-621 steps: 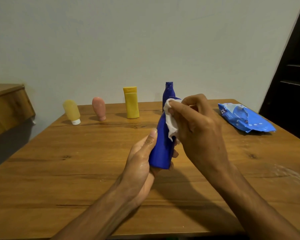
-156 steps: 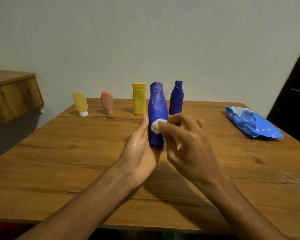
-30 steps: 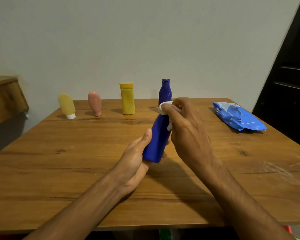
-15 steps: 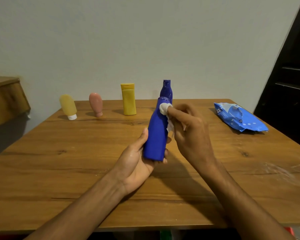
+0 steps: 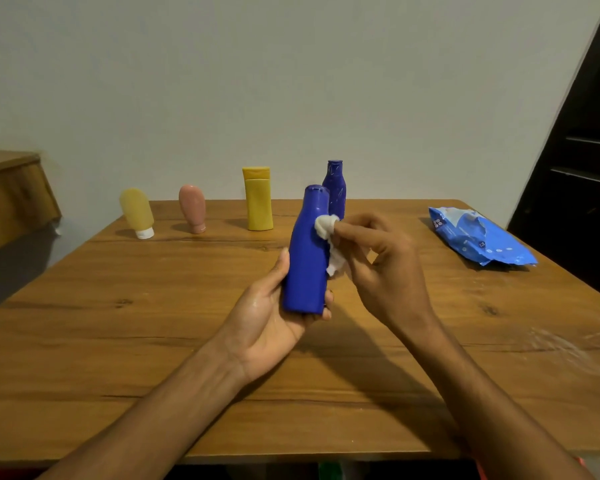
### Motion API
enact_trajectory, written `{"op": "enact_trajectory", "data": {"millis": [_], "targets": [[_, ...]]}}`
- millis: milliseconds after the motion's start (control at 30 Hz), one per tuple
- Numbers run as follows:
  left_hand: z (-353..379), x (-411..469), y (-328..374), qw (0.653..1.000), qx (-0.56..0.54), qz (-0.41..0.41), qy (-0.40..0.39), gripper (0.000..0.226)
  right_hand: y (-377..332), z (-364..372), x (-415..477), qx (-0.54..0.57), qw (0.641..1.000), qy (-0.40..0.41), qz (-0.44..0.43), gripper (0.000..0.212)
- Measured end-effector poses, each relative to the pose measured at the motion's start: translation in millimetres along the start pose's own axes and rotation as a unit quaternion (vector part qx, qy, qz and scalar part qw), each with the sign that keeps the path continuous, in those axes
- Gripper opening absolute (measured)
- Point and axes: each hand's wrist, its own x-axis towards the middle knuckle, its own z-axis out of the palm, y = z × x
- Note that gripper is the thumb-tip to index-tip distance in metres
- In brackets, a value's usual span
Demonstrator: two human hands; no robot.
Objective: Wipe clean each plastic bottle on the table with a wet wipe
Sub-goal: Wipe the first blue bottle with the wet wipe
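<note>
From my remote seat I see the left hand (image 5: 274,317) curled round the lower body of a tall blue plastic bottle (image 5: 307,258), thumb up its near-left side and fingertips showing past the base on the right, so the grip is clamped on it. The bottle is held above the wooden table (image 5: 153,323), clear of the top. Its long axis runs nearly upright, base low in the palm and rounded cap pointing up and a little away from me. Just right of that grip, the right hand (image 5: 385,268) pinches a crumpled white wet wipe (image 5: 326,226). The wipe is bunched over a fingertip and pressed against the bottle's right shoulder below the cap, with a loose tail hanging between palm and bottle. Directly beyond the held bottle stands a dark blue plastic bottle (image 5: 335,188), cap up. Left of it stand a yellow flip-top plastic bottle (image 5: 258,199), a pink plastic tube (image 5: 192,207) and a pale yellow plastic tube with a white cap (image 5: 136,211), both tubes resting on their caps. Well to the right of the wiping hand lies a blue crinkled pack of wipes (image 5: 478,239), flat on the table.
</note>
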Motion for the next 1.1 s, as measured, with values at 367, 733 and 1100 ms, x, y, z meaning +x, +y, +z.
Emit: {"op": "enact_trajectory", "data": {"millis": [367, 733, 1100], "targets": [[1, 3, 4, 0.999, -0.018, 0.026, 0.016, 0.045, -5, 6, -3, -0.033, 0.998, -0.044, -0.004, 0.025], [-1, 6, 11, 0.993, -0.055, 0.047, 0.093, 0.046, -13, 13, -17, -0.125, 0.979, -0.147, -0.065, 0.023], [3, 6, 6, 0.995, -0.05, 0.048, 0.075, 0.045, -13, 11, -10, -0.082, 0.993, -0.089, -0.006, 0.024]]}}
